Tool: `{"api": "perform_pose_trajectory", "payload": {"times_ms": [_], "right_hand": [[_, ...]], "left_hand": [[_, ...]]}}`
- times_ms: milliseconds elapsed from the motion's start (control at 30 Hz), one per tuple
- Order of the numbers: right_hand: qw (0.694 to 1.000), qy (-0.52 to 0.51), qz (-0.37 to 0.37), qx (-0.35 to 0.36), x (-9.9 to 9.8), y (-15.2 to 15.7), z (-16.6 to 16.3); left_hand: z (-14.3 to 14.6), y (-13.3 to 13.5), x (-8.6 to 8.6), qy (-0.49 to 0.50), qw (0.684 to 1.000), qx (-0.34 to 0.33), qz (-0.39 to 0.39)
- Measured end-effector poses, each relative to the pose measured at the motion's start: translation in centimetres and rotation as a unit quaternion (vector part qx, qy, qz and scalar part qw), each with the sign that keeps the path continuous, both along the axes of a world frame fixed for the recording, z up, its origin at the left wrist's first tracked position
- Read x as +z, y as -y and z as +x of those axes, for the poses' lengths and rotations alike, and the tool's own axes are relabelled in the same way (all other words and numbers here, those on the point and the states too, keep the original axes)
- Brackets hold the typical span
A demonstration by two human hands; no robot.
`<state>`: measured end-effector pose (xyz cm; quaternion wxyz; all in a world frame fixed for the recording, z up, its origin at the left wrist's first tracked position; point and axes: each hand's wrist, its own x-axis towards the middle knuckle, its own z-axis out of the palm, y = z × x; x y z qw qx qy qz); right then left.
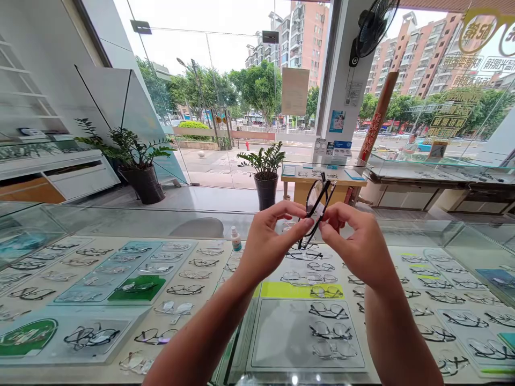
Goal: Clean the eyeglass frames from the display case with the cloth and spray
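Dark-framed eyeglasses (316, 206) are held up on edge above the glass display case, turned so the frame runs upright. My left hand (277, 230) pinches the frame from the left with thumb and fingers. On the other side, my right hand (352, 230) grips it near the rim with thumb and forefinger. A small pale tag or label seems to sit on the lens or temple. Beneath my hands, a grey tray (281, 338) carries several glasses (328, 311) along its right side. Left of my left forearm stands a small white spray bottle (235, 238).
Rows of eyeglasses (185, 289) fill the display case on both sides. A glass edge (120, 208) runs along its far side. Beyond are a potted plant (265, 177), another plant pot (142, 182), a wooden table (317, 187), a wall fan (376, 27) and glass doors.
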<state>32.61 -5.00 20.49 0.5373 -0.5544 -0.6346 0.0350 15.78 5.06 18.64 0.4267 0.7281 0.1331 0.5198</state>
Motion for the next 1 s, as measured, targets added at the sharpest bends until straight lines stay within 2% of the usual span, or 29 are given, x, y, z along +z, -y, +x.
{"api": "perform_pose_trajectory", "payload": {"times_ms": [300, 433, 533, 633, 767, 900, 1000], "right_hand": [[1.0, 0.002, 0.003, -0.021, -0.1, -0.1, 0.0], [0.999, -0.014, 0.012, -0.033, 0.0, -0.2, 0.1], [0.997, -0.042, 0.012, -0.063, -0.1, -0.6, 0.4], [0.991, -0.057, 0.0, -0.122, -0.3, -1.1, 0.9], [0.98, 0.012, 0.032, -0.197, -0.5, -1.6, 0.9], [0.972, 0.1, 0.063, -0.202, -0.6, -1.8, 0.5], [0.972, 0.128, 0.025, -0.195, -0.8, -1.8, 0.6]], "left_hand": [[0.3, 0.3, 0.1, -0.014, 0.999, -0.04, -0.03], [0.4, 0.5, 0.1, 0.01, 0.999, -0.029, -0.032], [0.4, 0.8, 0.2, 0.049, 0.998, -0.007, -0.034], [0.3, 0.9, 0.2, 0.092, 0.995, 0.009, -0.036], [0.2, 0.6, 0.1, 0.086, 0.996, 0.017, -0.026], [0.4, 0.7, -0.2, 0.089, 0.996, 0.008, -0.018], [0.6, 0.9, -0.3, 0.103, 0.994, 0.023, -0.011]]}}
